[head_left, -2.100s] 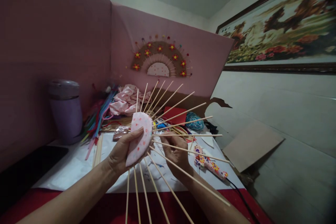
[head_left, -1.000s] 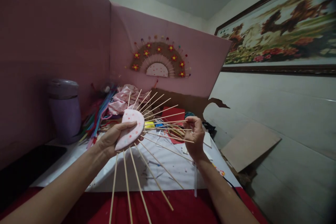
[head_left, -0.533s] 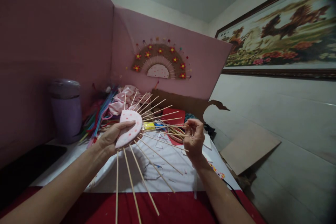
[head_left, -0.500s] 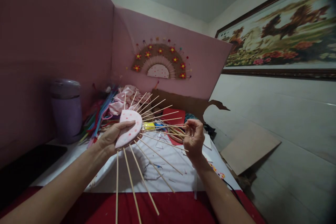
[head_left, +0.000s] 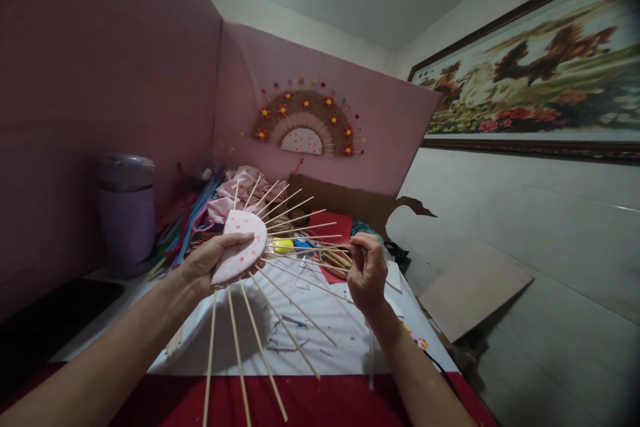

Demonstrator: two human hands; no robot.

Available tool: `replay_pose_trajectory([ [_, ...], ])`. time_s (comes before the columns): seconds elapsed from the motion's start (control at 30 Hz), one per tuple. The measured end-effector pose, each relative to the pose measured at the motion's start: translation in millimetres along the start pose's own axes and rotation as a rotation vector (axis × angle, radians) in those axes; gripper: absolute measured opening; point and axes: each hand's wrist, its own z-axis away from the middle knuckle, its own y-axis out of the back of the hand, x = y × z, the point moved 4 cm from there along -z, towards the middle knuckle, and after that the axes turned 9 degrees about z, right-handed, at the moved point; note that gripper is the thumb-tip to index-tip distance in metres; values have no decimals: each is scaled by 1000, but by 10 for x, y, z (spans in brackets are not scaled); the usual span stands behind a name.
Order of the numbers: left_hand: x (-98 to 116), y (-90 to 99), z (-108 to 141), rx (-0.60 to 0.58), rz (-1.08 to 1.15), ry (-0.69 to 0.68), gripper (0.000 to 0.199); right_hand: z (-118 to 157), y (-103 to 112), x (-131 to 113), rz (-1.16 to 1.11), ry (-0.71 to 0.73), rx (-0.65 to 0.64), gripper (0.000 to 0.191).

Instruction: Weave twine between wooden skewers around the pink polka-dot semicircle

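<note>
Before a pink board (head_left: 385, 127), above the surface (head_left: 345, 355), the left hand (head_left: 209, 261) clasps the padded half-disc (head_left: 247, 255), probably light, soft and best held there, the right hand (head_left: 367, 275) pinching tips of its likely brittle sticks (head_left: 239, 356), some crossing the front edge.

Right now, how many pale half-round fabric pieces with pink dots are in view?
2. One pale piece is in the left hand; the other piece is inside the brown flowered arch on the pink board. Others may be hidden.
</note>
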Motion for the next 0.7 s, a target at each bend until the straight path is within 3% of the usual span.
replay_pose_trajectory([
  [0.17,59,42,-13,39,45,-37,12,33,0,-10,34,84,2,23],
  [0.33,58,7,11,11,114,-8,11,122,-96,83,9,-86,-16,17],
  [0.47,-68,-103,59,-111,165,94,14,204,-304,171,22,-278,-198,14],
  [0.7,-320,-306,187,-208,183,184,21,140,-672,47,67,-298,-459,16],
])
